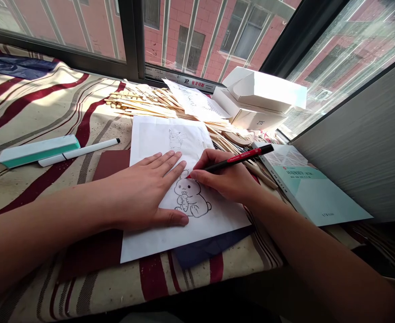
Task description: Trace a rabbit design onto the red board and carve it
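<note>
A white sheet of paper [143, 242] bears a line drawing of a rabbit with a carrot [197, 202] and a smaller, fainter figure [175, 139] above it. My left hand [143, 193] lies flat on the sheet, fingers spread, just left of the rabbit. My right hand [224, 177] is closed round a red and black pen [244, 157], whose tip end is at the rabbit's ears. The exact tip is partly hidden by my fingers. Under the sheet show a dark red board [106, 175] and a dark blue piece [214, 246].
A capped white marker [83, 150] and a teal-and-white object [39, 150] lie on the striped cloth [153, 278] at left. Wooden sticks [143, 101], another drawn sheet [197, 101] and a white box [254, 112] stand along the window. A book [314, 193] lies at right.
</note>
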A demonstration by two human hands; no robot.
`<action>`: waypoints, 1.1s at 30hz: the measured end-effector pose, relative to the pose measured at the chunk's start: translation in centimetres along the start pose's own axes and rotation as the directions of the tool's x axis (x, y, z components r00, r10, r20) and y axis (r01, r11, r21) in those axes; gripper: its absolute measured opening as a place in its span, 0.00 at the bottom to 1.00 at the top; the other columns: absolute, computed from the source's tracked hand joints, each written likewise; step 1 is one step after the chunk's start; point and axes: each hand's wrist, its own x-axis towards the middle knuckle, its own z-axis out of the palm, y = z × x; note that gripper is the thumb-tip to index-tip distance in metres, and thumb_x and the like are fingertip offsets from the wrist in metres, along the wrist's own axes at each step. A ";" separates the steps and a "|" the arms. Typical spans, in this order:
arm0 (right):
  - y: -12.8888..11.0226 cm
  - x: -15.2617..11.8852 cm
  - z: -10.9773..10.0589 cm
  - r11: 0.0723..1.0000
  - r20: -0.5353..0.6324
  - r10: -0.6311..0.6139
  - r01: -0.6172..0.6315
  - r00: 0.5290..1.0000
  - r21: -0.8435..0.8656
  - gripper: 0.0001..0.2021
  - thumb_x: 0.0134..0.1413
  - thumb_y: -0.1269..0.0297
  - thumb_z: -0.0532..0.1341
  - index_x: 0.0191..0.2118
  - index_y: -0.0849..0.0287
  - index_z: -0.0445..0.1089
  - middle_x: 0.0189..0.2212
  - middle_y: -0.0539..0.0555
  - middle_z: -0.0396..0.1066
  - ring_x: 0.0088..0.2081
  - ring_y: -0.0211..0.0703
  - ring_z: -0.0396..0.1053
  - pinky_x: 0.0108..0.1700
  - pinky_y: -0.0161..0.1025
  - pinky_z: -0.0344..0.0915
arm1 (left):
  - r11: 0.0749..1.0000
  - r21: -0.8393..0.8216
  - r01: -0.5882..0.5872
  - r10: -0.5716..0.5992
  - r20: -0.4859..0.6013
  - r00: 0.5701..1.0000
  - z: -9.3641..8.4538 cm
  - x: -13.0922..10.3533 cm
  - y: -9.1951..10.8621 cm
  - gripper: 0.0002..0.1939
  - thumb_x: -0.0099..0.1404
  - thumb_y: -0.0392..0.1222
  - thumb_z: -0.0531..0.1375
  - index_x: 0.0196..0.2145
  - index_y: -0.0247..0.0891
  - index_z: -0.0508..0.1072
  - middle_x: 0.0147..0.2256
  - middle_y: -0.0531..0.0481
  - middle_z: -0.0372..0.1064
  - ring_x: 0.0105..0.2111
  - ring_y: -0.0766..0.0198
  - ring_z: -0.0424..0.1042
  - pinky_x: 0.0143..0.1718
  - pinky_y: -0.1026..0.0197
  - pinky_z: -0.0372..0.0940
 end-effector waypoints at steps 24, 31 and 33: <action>0.0 -0.1 0.1 0.998 -0.063 0.026 -0.030 0.998 -0.058 0.11 0.52 0.60 0.73 0.30 0.56 0.71 0.21 0.46 0.69 0.26 0.39 0.62 0.29 0.39 0.59 | 1.000 -0.019 -0.011 0.010 -0.033 0.999 0.1 0.1 -0.1 0.63 0.67 0.83 0.50 0.81 0.30 0.44 0.80 0.36 0.24 0.81 0.38 0.34 0.80 0.42 0.38; 0.0 0.0 0.0 0.997 -0.057 0.004 -0.008 0.998 -0.071 0.11 0.54 0.60 0.73 0.30 0.56 0.71 0.23 0.46 0.70 0.26 0.38 0.63 0.30 0.39 0.60 | 1.000 0.005 0.016 -0.016 0.014 1.000 -0.1 0.2 0.1 0.63 0.68 0.83 0.49 0.81 0.31 0.39 0.80 0.38 0.19 0.81 0.41 0.29 0.80 0.43 0.35; 0.0 0.0 0.0 0.995 -0.088 -0.014 0.005 0.996 -0.100 0.11 0.54 0.60 0.72 0.30 0.56 0.71 0.23 0.47 0.70 0.26 0.38 0.62 0.30 0.40 0.60 | 1.000 -0.010 0.014 -0.014 0.004 1.000 -0.1 0.2 0.1 0.64 0.67 0.83 0.50 0.81 0.31 0.40 0.80 0.38 0.20 0.81 0.39 0.30 0.80 0.43 0.35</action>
